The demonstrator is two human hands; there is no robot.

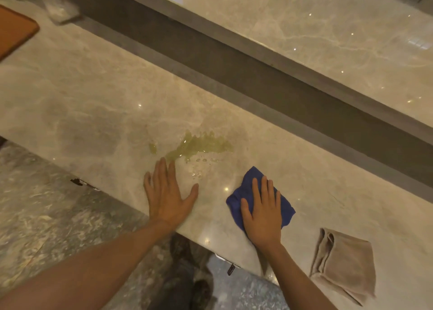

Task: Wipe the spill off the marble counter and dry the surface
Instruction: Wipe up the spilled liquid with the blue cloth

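A yellowish-green spill lies on the beige marble counter, with small droplets just below it. My left hand rests flat on the counter, fingers spread, its fingertips touching the spill's lower left edge. My right hand presses flat on a crumpled blue cloth, to the right of and below the spill. A folded beige towel lies on the counter near the front edge, to the right of my right hand.
A raised upper marble ledge runs behind a dark step. An orange-brown board and a clear plastic bag sit at the far left. Below the counter's front edge is speckled floor and my shoes.
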